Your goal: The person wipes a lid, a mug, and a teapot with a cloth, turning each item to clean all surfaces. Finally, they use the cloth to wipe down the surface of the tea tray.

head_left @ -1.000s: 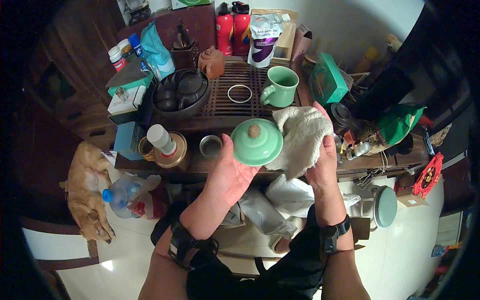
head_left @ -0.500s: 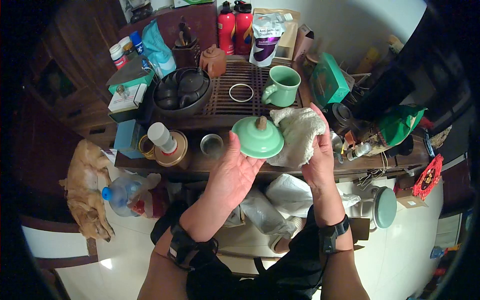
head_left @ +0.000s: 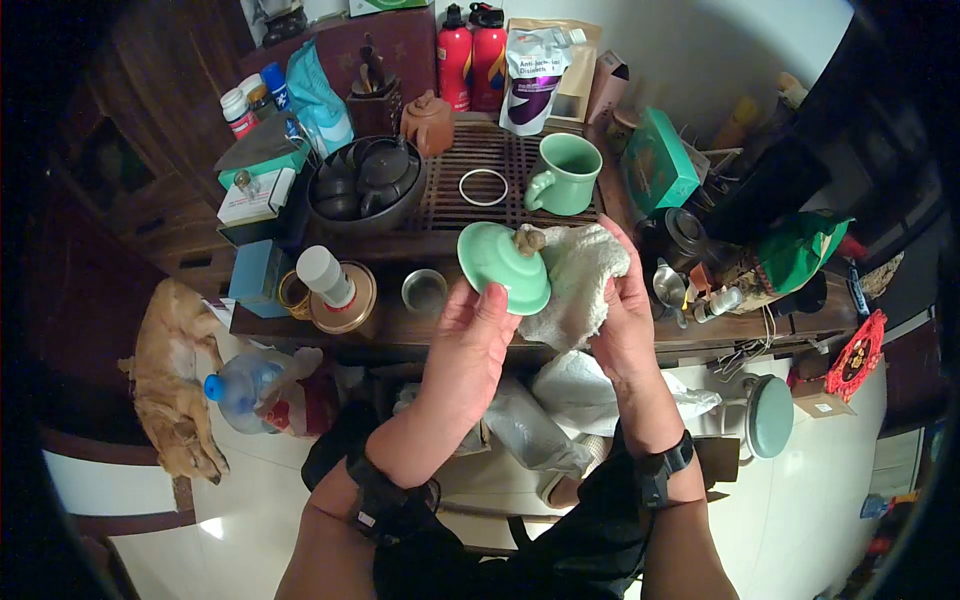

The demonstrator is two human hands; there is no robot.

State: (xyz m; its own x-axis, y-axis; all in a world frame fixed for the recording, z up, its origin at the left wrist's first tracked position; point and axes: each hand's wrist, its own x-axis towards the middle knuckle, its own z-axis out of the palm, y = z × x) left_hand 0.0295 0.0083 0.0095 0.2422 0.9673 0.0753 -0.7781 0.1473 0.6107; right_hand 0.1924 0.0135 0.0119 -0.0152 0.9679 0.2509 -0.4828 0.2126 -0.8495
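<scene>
My left hand grips a green ceramic lid by its lower left rim, thumb on top. The lid is tilted, with its brown knob pointing right. A whitish cloth is bunched in my right hand, its left side against the lid. Just beyond them, a matching green mug stands upright and uncovered on the slatted tea tray. To the mug's left lies a white ring.
A dark bowl of teaware and a brown clay teapot stand left of the mug. Nearer are a metal cup and a white-capped container. A teal box is at right. A dog lies on the floor.
The lid has tipped from nearly level, its knob swinging right and its left side rising. My right hand and the cloth have shifted slightly left and down.
</scene>
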